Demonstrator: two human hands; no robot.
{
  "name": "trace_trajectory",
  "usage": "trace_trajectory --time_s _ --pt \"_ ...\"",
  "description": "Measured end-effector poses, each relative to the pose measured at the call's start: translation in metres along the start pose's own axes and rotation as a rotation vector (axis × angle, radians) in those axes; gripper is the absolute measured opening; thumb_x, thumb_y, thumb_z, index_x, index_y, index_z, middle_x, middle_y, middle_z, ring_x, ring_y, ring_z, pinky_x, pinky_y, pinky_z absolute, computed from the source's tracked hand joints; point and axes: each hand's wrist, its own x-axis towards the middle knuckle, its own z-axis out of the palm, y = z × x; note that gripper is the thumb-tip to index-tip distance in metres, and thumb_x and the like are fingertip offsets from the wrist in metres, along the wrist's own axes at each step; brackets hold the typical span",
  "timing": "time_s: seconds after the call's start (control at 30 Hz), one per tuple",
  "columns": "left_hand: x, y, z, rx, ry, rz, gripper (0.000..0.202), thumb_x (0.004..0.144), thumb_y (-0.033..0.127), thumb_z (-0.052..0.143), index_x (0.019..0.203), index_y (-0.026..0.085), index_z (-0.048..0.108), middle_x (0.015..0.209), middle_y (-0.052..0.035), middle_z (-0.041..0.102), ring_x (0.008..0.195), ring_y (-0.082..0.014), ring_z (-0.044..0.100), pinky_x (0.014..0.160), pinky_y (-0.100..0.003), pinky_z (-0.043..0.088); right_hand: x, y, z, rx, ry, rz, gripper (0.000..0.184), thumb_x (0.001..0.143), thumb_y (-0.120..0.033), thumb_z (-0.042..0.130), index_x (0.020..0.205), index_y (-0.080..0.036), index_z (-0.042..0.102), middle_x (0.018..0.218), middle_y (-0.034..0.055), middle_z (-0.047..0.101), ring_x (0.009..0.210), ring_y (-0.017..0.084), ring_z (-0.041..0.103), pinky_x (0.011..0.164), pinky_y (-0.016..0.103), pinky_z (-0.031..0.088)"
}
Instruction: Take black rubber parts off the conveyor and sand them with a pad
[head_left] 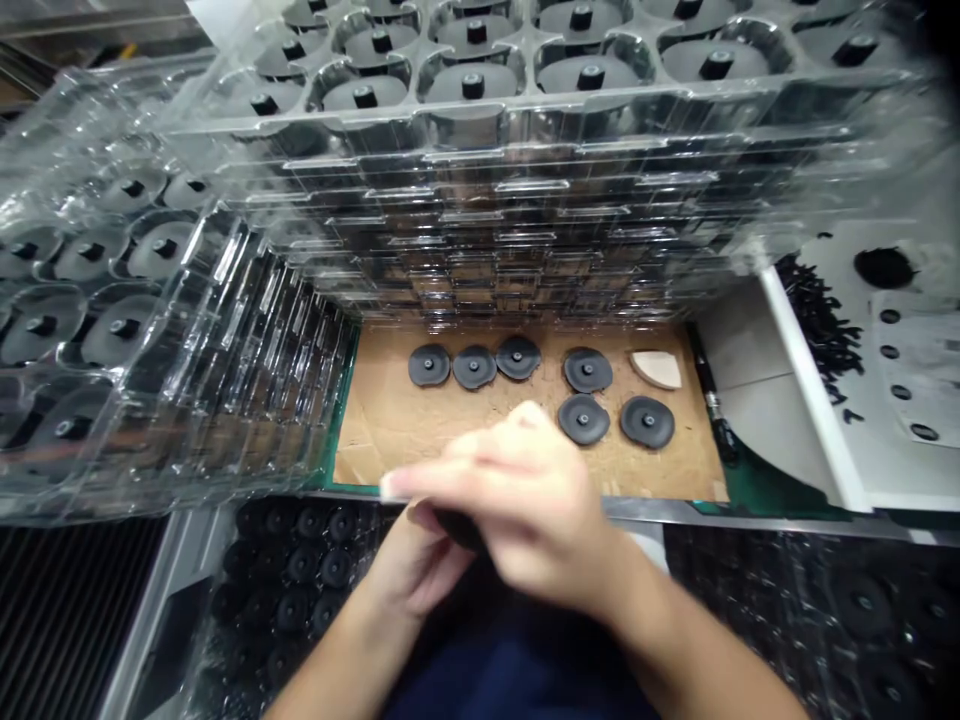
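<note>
My two hands meet low in the middle, in front of a brown cardboard sheet (390, 420). My right hand (525, 510) lies on top, blurred by motion, its fingers stretched to the left. Beneath it my left hand (416, 570) curls around a small dark object (457, 530), mostly hidden between the hands. Several dark grey round discs (585, 418) with a centre hub lie on the cardboard just beyond my hands, and a pale wedge-shaped piece (658, 368) rests at their right.
Tall stacks of clear plastic trays (480, 170) holding dark discs rise behind the cardboard and at the left (112, 330). A black pen (712, 400) lies along the cardboard's right edge. A white bin (840, 330) with small black parts stands right. More dark discs fill trays below (300, 570).
</note>
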Motion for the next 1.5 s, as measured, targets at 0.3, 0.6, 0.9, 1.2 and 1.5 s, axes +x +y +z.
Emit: trace_trajectory --time_s 0.3,0.6,0.9,1.2,1.5 --pt "-0.002 0.016 -0.003 -0.017 -0.039 0.156 0.052 0.058 0.04 0.081 0.108 0.029 0.068 0.119 -0.0016 0.069 0.105 -0.0216 0.066 0.09 -0.027 0.052 -0.078 0.064 0.029 -0.047 -0.004 0.602 0.02 0.084 -0.023 0.055 0.093 -0.023 0.074 0.089 0.0036 0.076 0.082 0.021 0.068 0.072 0.032 0.048" --pt "0.0 0.007 0.006 0.034 -0.016 0.154 0.051 0.061 0.04 0.08 0.109 0.025 0.068 0.11 -0.0018 0.071 0.102 -0.0184 0.065 0.09 -0.025 0.051 -0.017 -0.004 0.007 -0.018 0.31 0.399 0.024 0.089 -0.022 0.053 0.109 -0.02 0.066 0.104 0.0049 0.071 0.087 0.018 0.066 0.074 0.029 0.051" --pt "-0.003 0.006 0.012 0.101 0.009 0.157 0.039 0.059 0.028 0.083 0.096 0.023 0.072 0.09 0.0004 0.073 0.086 -0.0138 0.067 0.078 -0.018 0.053 0.0 -0.017 0.014 -0.087 0.062 0.244 0.024 0.09 -0.012 0.047 0.105 -0.009 0.066 0.091 0.0079 0.071 0.079 0.018 0.062 0.073 0.032 0.047" --pt "-0.004 0.009 0.014 0.02 -0.07 0.102 0.051 0.053 0.026 0.087 0.102 0.025 0.071 0.102 0.0021 0.073 0.093 -0.0127 0.067 0.083 -0.015 0.052 -0.024 -0.021 -0.015 -0.166 -0.05 0.359 0.02 0.089 -0.011 0.051 0.102 -0.015 0.066 0.085 0.003 0.069 0.071 0.013 0.058 0.067 0.027 0.04" --pt "-0.008 0.014 0.018 0.152 -0.106 0.033 0.054 0.054 0.043 0.083 0.099 0.015 0.071 0.095 -0.0041 0.073 0.09 -0.0192 0.067 0.085 -0.025 0.052 -0.002 0.005 -0.012 -0.114 -0.122 0.079 0.029 0.094 -0.013 0.042 0.102 -0.019 0.069 0.081 0.0019 0.066 0.074 0.014 0.054 0.067 0.03 0.035"
